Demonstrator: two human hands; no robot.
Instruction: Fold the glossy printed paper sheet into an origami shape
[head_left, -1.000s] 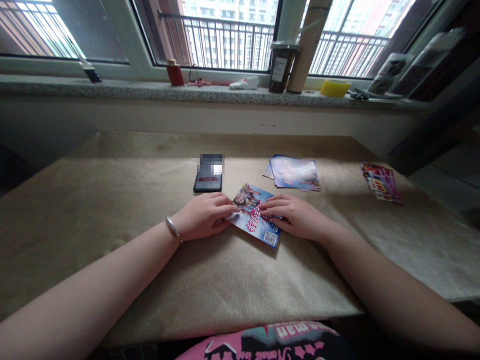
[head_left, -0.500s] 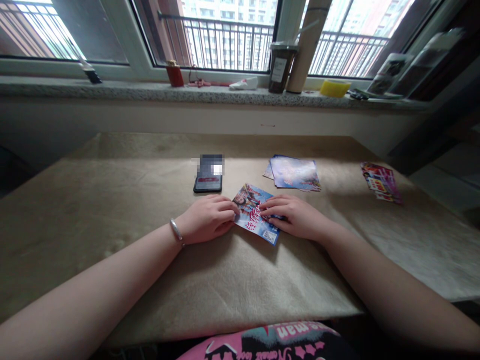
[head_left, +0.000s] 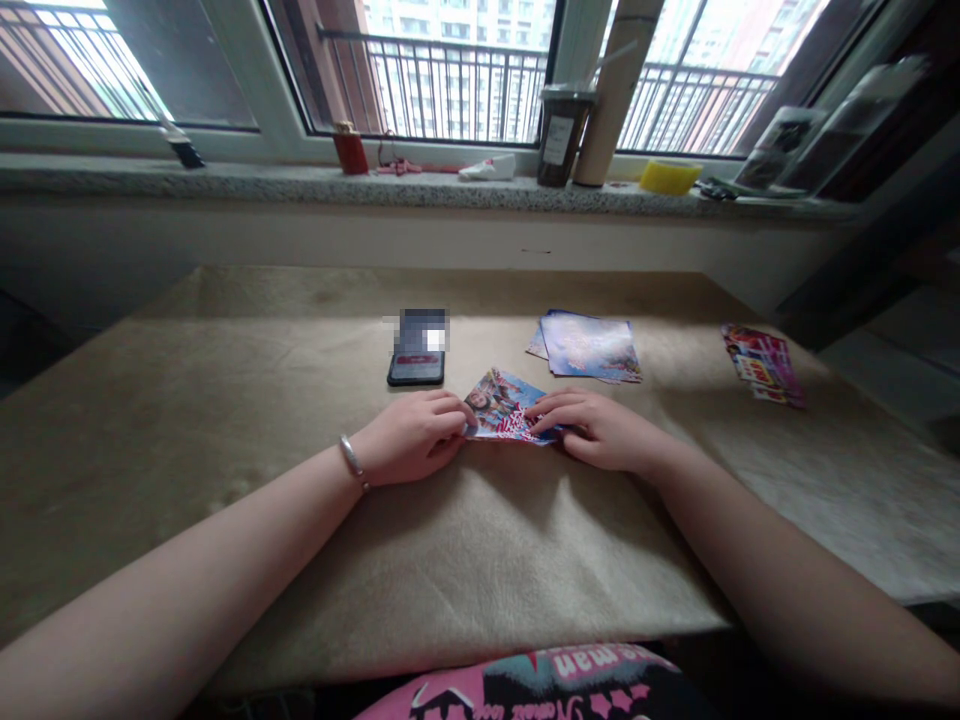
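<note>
A colourful printed flyer [head_left: 504,408] lies on the beige table cover in front of me, its near edge lifted off the table and turned up. My left hand [head_left: 411,436], with a silver bracelet at the wrist, pinches the flyer's left edge. My right hand [head_left: 600,430] grips its right edge, fingers curled on the paper. Both hands rest on the table, a little apart, with the flyer between them.
A dark phone [head_left: 417,356] lies just beyond my left hand. A stack of similar flyers [head_left: 589,346] sits behind my right hand, and another flyer pile [head_left: 763,364] lies far right. The table cover [head_left: 225,400] stretches left. A windowsill [head_left: 420,184] holds a cup, tape roll and small items.
The flyer's near edge, flat with its QR corner showing a second ago, has been raised and turned up by both hands. The hands have shifted slightly away from me.
</note>
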